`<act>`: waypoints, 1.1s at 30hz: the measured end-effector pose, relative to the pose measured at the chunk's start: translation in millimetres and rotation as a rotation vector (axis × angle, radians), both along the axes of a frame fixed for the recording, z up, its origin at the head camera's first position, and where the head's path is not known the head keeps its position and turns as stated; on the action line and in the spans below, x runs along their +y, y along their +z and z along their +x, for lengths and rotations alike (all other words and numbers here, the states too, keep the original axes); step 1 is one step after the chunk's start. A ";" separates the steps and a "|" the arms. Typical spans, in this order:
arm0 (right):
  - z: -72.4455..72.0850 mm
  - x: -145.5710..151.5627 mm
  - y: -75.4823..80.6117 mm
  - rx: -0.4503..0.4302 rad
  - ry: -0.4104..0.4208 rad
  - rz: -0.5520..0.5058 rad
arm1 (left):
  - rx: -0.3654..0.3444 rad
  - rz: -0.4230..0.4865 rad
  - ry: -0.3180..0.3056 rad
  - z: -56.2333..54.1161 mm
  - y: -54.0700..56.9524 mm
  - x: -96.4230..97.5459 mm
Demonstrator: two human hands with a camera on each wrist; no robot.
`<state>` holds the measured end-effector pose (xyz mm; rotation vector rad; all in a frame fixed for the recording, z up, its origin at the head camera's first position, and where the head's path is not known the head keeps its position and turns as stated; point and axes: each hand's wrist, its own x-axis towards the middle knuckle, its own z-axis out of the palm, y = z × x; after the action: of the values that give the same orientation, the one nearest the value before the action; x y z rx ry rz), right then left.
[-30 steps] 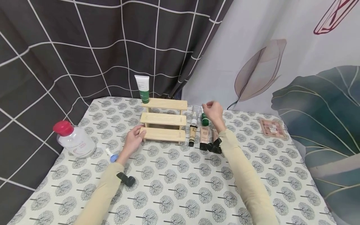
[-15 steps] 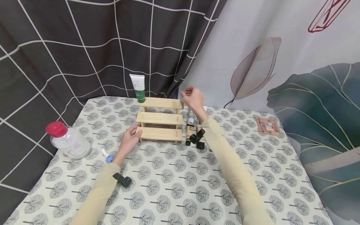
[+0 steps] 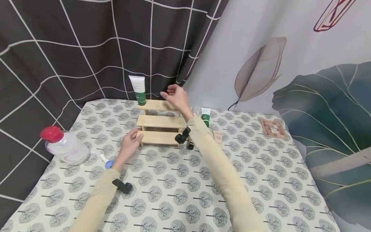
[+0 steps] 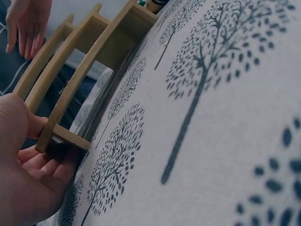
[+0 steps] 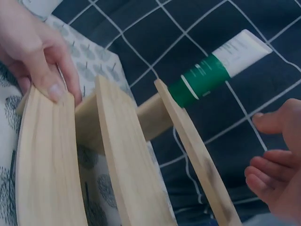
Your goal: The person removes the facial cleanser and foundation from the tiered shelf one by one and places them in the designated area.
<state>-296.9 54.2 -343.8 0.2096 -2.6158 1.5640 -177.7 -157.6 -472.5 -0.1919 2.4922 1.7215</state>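
A three-tier wooden display stand stands on the tree-print cloth. At its lowest tier, my left hand grips the left end, thumb on top and fingers underneath, as the left wrist view shows. A white-and-green squeeze tube stands cap-down on the left end of the top tier. My right hand hovers over the right part of that tier, holding nothing. In the right wrist view its loosely bent fingers are apart from the tube, with the thumb extended toward it.
Right of the stand lie another green-and-white tube, a pink BB tube and a black-capped tube, partly hidden by my right arm. A makeup palette lies farther right. At left are a red-topped bottle and a small blue-and-white item.
My right hand has moved left, from above the tubes on the cloth to over the stand's top tier. My left hand keeps its grip on the lowest tier.
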 end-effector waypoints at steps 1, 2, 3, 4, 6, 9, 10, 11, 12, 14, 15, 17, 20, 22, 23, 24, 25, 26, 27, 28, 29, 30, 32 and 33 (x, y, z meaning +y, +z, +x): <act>-0.9 -5.5 0.6 0.008 0.013 -0.007 | 0.000 -0.002 0.000 -0.4 1.2 -2.6; -2.2 -10.9 0.8 0.016 0.024 -0.018 | 0.001 -0.006 -0.002 -1.2 2.7 -4.7; -3.0 -16.1 1.1 0.022 0.033 -0.040 | 0.001 -0.007 -0.003 -1.8 4.4 -6.2; -3.8 -20.9 1.3 0.027 0.041 -0.060 | 0.001 -0.008 -0.005 -2.5 5.9 -7.3; -4.8 -30.0 1.8 0.037 0.057 -0.109 | 0.003 -0.002 -0.004 -4.2 8.5 -9.0; -4.9 -42.3 1.8 0.034 0.084 -0.169 | 0.004 0.005 0.002 -6.2 11.5 -10.0; -4.7 -45.9 1.6 0.032 0.094 -0.174 | 0.004 0.005 0.004 -6.6 12.3 -10.2; -4.5 -49.3 1.3 0.033 0.104 -0.187 | 0.006 0.006 0.006 -7.1 12.9 -10.4; -4.2 -52.6 0.8 0.033 0.114 -0.189 | 0.008 0.005 0.006 -7.3 13.6 -10.4; -3.0 -58.0 -0.1 0.037 0.134 -0.172 | 0.015 0.006 0.004 -7.3 14.7 -10.2; -2.5 -60.6 -1.0 0.040 0.140 -0.165 | 0.020 0.004 0.003 -7.2 14.9 -10.1; -0.9 -65.0 -3.0 0.042 0.152 -0.159 | 0.023 0.005 0.001 -6.4 14.6 -9.6; 1.9 -70.2 -6.7 0.037 0.156 -0.167 | 0.017 0.014 0.001 -4.9 11.9 -7.5; 3.7 -72.8 -9.5 0.046 0.144 -0.188 | 0.011 0.024 -0.004 -3.9 9.0 -5.2; 4.1 -74.0 -11.4 0.056 0.133 -0.186 | 0.009 0.031 -0.006 -3.4 7.3 -3.9; 4.3 -75.5 -13.5 0.070 0.118 -0.186 | 0.008 0.037 -0.009 -2.9 5.8 -2.6; 4.9 -76.6 -15.4 0.085 0.102 -0.180 | 0.008 0.042 -0.012 -2.3 4.4 -1.7; 5.4 -77.7 -17.3 0.101 0.092 -0.170 | 0.010 0.044 -0.012 -1.7 2.9 -0.9; 6.1 -78.6 -18.8 0.114 0.082 -0.160 | 0.010 0.047 -0.009 -1.2 1.3 -0.7; 7.0 -79.6 -20.2 0.125 0.074 -0.150 | 0.008 0.049 -0.004 -0.5 0.0 -0.5; 7.7 -80.3 -21.8 0.136 0.068 -0.139 | 0.010 0.047 0.000 0.2 -1.1 -0.7; 8.9 -80.6 -22.5 0.144 0.065 -0.133 | 0.009 0.045 0.006 0.8 -2.1 -1.2; 10.8 -78.6 -21.8 0.156 0.060 -0.129 | 0.008 0.039 0.009 0.8 -2.7 -0.9; 11.2 -77.2 -21.0 0.160 0.057 -0.131 | 0.008 0.035 0.010 0.6 -2.6 -1.2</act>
<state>-285.7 -23.0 -364.8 0.3860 -2.3977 1.6543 -177.1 -158.8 -475.1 -0.1950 2.4688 1.7712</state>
